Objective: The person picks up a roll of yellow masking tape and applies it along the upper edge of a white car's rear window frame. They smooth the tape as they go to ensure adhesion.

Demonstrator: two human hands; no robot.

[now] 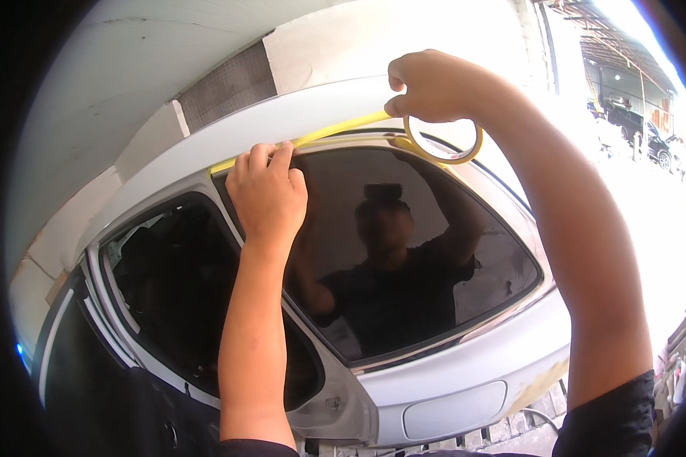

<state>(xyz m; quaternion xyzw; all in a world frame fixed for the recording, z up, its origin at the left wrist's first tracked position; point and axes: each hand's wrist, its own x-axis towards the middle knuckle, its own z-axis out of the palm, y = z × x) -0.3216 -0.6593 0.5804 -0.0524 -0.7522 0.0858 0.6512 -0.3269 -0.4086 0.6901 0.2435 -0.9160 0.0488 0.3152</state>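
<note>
A strip of yellow masking tape (pixel 340 129) runs along the edge above the rear side window (pixel 400 245) of a silver car. My left hand (pixel 268 191) presses its fingertips on the strip near the window's upper left corner. Up and to the right, my right hand (pixel 429 85) holds the roll of yellow masking tape (pixel 475 149) by its upper rim, with the strip stretched between the two hands. The roll hangs over the window's top edge. Dark glass reflects a person with raised arms.
Left of the window is a dark door opening (pixel 171 291), with an open car door (pixel 63 354) at the far left. A fuel filler flap (pixel 456 410) lies below the window. A pale wall (pixel 331 45) stands behind the roof; other vehicles (pixel 651 137) are at the far right.
</note>
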